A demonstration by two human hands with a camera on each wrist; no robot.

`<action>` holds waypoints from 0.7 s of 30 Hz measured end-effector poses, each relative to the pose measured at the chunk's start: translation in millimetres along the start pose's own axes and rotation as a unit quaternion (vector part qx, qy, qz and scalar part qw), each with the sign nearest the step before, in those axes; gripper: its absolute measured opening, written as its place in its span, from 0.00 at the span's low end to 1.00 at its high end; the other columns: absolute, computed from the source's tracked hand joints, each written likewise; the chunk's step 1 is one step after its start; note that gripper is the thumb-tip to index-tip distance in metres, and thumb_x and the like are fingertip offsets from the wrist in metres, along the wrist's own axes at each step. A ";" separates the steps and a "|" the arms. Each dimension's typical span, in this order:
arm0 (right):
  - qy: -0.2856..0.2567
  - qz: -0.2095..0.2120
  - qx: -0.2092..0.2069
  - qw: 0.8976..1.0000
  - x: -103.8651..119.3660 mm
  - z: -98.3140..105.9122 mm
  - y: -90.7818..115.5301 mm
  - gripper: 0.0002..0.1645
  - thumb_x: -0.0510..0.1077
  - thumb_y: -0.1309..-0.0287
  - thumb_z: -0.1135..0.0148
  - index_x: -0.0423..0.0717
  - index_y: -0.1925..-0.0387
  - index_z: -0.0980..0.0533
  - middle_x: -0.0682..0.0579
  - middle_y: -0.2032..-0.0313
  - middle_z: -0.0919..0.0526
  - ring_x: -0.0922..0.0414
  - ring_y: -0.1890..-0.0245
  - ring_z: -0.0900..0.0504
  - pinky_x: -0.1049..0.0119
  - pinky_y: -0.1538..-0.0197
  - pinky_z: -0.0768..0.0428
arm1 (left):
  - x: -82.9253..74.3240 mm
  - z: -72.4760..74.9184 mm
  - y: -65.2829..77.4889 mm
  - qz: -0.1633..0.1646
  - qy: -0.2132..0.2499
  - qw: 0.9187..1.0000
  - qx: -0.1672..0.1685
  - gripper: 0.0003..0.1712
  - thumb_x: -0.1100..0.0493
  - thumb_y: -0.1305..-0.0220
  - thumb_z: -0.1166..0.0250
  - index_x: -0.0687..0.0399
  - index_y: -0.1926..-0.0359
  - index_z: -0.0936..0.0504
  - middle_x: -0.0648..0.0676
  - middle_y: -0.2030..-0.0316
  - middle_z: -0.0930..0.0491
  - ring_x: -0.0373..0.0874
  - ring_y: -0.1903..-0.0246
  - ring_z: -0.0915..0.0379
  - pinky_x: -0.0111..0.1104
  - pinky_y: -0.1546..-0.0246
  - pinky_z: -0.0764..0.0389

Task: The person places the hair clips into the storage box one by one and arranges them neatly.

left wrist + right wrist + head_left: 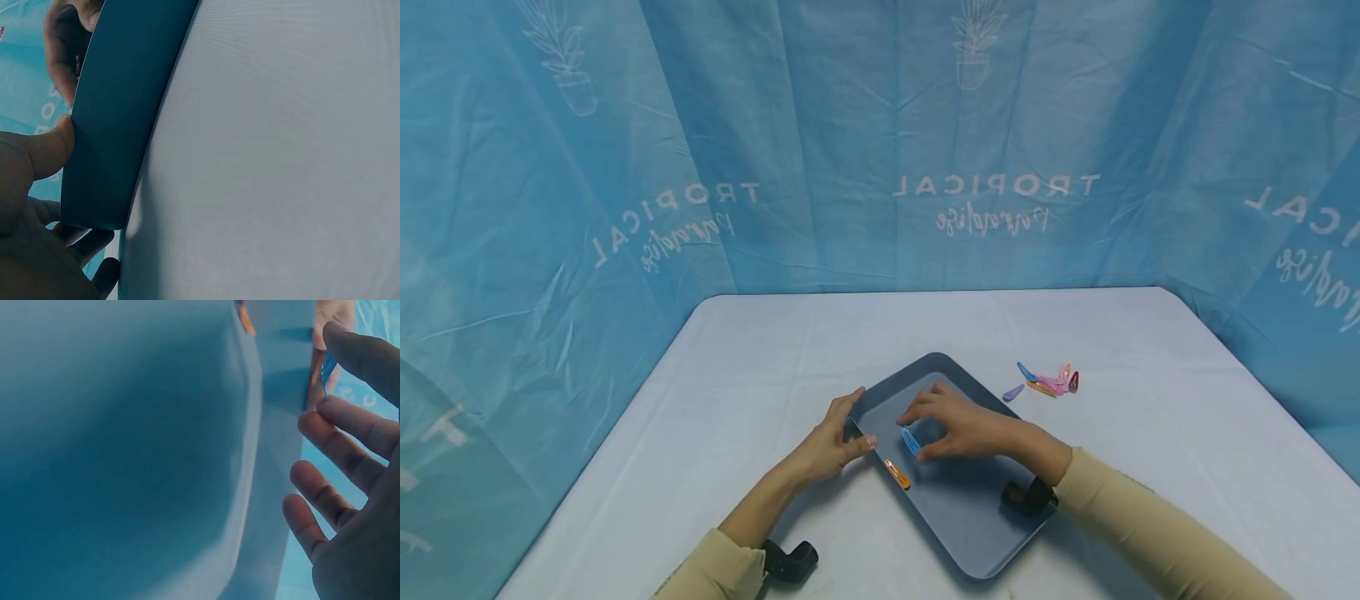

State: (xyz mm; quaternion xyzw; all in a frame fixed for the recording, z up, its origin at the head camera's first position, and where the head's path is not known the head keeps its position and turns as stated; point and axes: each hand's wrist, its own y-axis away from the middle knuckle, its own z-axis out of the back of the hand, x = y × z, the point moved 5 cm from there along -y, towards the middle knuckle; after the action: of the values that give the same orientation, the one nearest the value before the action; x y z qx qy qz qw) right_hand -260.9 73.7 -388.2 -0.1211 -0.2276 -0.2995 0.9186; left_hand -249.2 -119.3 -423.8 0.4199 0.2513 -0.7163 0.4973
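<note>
A blue snap hair clip (911, 441) is pinched between the thumb and index finger of my right hand (962, 429), over the grey-blue tray (977, 533). The right wrist view shows the same clip (327, 365) edge-on between the fingertips, the other fingers spread. My left hand (826, 448) holds the tray at its left corner. In the left wrist view its thumb rests on the rim of the tray (119, 125), with the fingers around the end. An orange hair clip (897, 474) lies along the tray's left side.
Beyond the tray's right side, a loose pile of hair clips (1060, 383) in pink, orange, blue and dark red lies on the white tabletop (760, 358). A purple clip (1013, 392) lies beside it. Blue printed curtains (820, 233) surround the table.
</note>
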 end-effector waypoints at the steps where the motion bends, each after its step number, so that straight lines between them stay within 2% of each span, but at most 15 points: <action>1: 0.005 0.003 0.003 1.000 1.0 -1.8 -0.5 0.29 0.50 0.49 0.30 0.50 0.44 0.24 0.56 0.47 0.23 0.58 0.49 0.34 0.60 0.48 0.28 | 0.0 0.1 0.0 -0.001 0.000 1.000 0.000 0.46 0.54 0.35 0.39 0.50 0.25 0.56 0.60 0.28 0.54 0.64 0.29 0.57 0.60 0.38 0.40; 4: 0.024 0.006 0.010 1.000 0.2 -7.3 -2.0 0.29 0.52 0.49 0.30 0.51 0.45 0.24 0.56 0.48 0.22 0.58 0.50 0.33 0.62 0.49 0.28 | -0.7 0.4 0.2 -0.004 0.000 1.000 -0.001 0.46 0.54 0.36 0.39 0.51 0.25 0.56 0.60 0.28 0.53 0.64 0.29 0.56 0.60 0.38 0.40; 21: 0.055 -0.018 0.049 0.997 -3.7 -22.0 -3.7 0.29 0.55 0.50 0.31 0.55 0.45 0.24 0.59 0.49 0.23 0.61 0.50 0.33 0.61 0.45 0.29 | -3.2 1.1 0.5 -0.012 -0.009 1.000 -0.001 0.45 0.54 0.35 0.40 0.53 0.26 0.55 0.62 0.29 0.53 0.65 0.29 0.56 0.59 0.38 0.39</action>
State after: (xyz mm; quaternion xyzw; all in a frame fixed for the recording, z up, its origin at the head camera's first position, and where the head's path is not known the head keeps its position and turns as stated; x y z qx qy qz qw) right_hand -258.2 64.7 -408.8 -0.0553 -0.1933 -0.3111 0.9289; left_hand -248.7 -118.7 -420.4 0.4101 0.2521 -0.7259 0.4912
